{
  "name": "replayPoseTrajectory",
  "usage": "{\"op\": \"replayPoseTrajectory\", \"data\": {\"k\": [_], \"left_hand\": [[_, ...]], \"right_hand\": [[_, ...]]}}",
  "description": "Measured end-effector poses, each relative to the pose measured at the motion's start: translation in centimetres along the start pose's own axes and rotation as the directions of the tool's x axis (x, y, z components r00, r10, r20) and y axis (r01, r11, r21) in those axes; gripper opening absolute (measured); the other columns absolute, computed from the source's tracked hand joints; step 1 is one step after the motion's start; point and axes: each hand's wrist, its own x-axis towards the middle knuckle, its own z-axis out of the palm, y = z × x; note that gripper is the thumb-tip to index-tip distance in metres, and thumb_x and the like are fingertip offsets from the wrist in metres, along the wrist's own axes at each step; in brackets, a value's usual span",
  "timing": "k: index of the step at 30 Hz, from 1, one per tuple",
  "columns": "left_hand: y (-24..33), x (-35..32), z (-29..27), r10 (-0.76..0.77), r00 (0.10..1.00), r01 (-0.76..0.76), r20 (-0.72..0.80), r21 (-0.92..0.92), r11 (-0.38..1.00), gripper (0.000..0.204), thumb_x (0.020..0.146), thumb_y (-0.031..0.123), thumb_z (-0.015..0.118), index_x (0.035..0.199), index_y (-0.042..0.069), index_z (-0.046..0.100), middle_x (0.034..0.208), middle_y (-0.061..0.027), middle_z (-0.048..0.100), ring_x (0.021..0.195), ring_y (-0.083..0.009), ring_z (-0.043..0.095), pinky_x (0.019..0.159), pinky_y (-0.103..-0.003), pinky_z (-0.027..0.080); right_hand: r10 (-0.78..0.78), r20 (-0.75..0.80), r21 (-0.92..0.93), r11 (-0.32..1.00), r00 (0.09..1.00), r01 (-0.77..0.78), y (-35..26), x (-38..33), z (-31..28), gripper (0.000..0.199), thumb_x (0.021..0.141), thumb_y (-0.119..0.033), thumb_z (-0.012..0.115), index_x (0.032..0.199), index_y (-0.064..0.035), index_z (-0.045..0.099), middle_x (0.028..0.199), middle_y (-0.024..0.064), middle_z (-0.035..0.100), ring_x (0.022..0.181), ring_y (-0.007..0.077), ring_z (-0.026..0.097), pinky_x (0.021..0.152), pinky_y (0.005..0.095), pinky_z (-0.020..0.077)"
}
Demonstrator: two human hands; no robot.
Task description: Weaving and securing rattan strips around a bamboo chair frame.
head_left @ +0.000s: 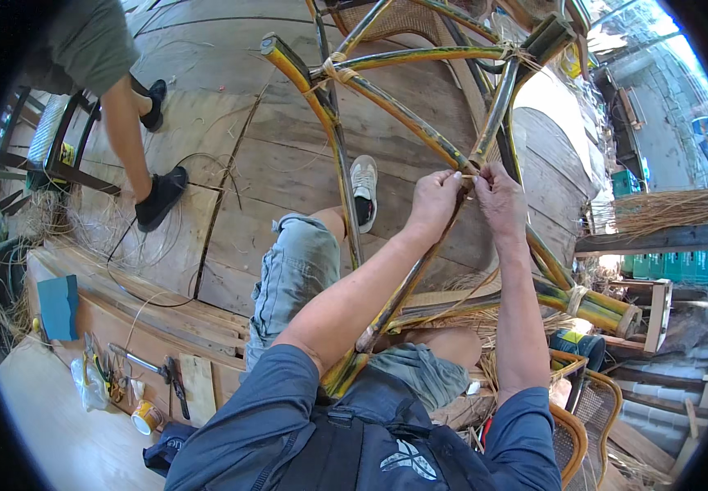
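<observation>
A chair-like frame of dark and yellow scorched poles (403,112) stands before me, its joints bound with pale cane strips (338,69). Where several poles cross, my left hand (434,203) pinches a thin tan cane strip (469,176) between thumb and forefinger. My right hand (501,206) is closed on the same strip from the other side, so the fingertips of both nearly meet over the joint. Another wrapped joint (577,299) shows at the lower right. The frame's near end rests against my lap, between my legs.
At the left stands another person, whose leg (125,135) and black shoes show. Pliers (96,368), a hammer (137,360) and a yellow-white tub (146,417) lie lower left. Bundled cane (673,213) and green crates (669,266) are at right. Loose strips litter the wooden floor (248,245).
</observation>
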Motion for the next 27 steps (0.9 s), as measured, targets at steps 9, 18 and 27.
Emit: {"op": "replayPoseTrajectory", "data": {"k": [9, 18, 27], "left_hand": [[0.9, 1.8, 0.4, -0.42, 0.901, 0.432, 0.11, -0.316, 0.845, 0.017, 0.082, 0.015, 0.061, 0.087, -0.001, 0.059, 0.07, -0.0044, 0.059, 0.057, -0.0118, 0.052, 0.054, -0.026, 0.041], [0.5, 1.6, 0.4, -0.306, 0.916, 0.351, 0.261, -0.15, 0.924, 0.026, 0.09, 0.025, 0.049, 0.093, 0.0, 0.057, 0.083, -0.0058, 0.061, 0.069, -0.0133, 0.056, 0.062, -0.028, 0.048], [-0.1, 1.1, 0.8, -0.23, 0.952, 0.27, 0.204, -0.198, 0.942, 0.027, 0.089, 0.027, 0.05, 0.086, 0.001, 0.056, 0.069, -0.0025, 0.052, 0.055, -0.0119, 0.048, 0.051, -0.026, 0.042]], "right_hand": [[0.022, -0.18, 0.322, 0.946, 0.983, 0.038, -0.2, -0.9, -3.6, 0.017, 0.081, -0.019, 0.059, 0.089, -0.0034, 0.056, 0.068, 0.01, 0.056, 0.06, 0.0155, 0.055, 0.058, 0.0301, 0.0434], [0.303, 0.543, 0.279, 0.815, 0.783, -0.508, 3.3, -2.0, -7.8, 0.021, 0.082, -0.025, 0.056, 0.075, -0.0054, 0.058, 0.051, -0.004, 0.044, 0.043, 0.0063, 0.039, 0.041, 0.0227, 0.0294], [0.199, 0.532, 0.572, 0.631, 0.823, -0.523, -2.2, 0.0, -6.9, 0.02, 0.085, -0.023, 0.055, 0.074, -0.0061, 0.053, 0.05, -0.0087, 0.034, 0.037, 0.0005, 0.028, 0.033, 0.0154, 0.0208]]}}
